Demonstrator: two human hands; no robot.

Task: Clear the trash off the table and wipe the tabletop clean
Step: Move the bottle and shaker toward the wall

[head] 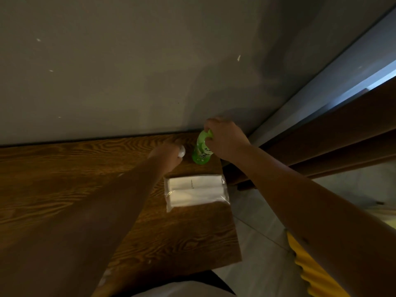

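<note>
A green plastic bottle stands upright near the far right corner of the wooden table, close to the wall. My right hand grips it around the top, covering the neck and cap. My left hand is just left of the bottle, closed around a small white object of which only a rounded end shows. A clear-wrapped pack of white tissues lies flat on the table in front of both hands.
A grey wall runs along the table's far edge. The table's right edge drops to a pale tiled floor. A dark wooden structure stands to the right, and a yellow ribbed object sits at lower right.
</note>
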